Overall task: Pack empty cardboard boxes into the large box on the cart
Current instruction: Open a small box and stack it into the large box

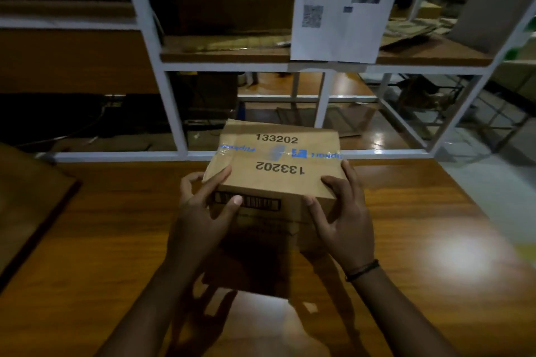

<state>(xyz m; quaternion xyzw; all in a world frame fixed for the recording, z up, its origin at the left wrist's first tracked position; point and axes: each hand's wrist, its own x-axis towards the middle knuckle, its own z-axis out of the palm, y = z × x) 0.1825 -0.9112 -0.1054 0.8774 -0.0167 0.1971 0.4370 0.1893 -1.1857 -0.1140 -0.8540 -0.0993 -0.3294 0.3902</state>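
Cardboard box [278, 174], sealed with clear blue-printed tape [319, 153] and marked 133202 twice on its top, held over the wooden tabletop [420, 226] in front of a white metal rack [171, 101]. Left hand [203, 211] grasps the near left corner, fingers on the top, thumb on the near face beside the barcode [266, 204]. Right hand [345, 217] grasps the near right corner likewise. A dark band [362, 269] circles the right wrist. A printed sheet [342, 9] hangs from the rack.

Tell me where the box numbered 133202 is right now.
Centre of the head view: the cardboard box is gripped between the left hand and the right hand, over the wooden table.
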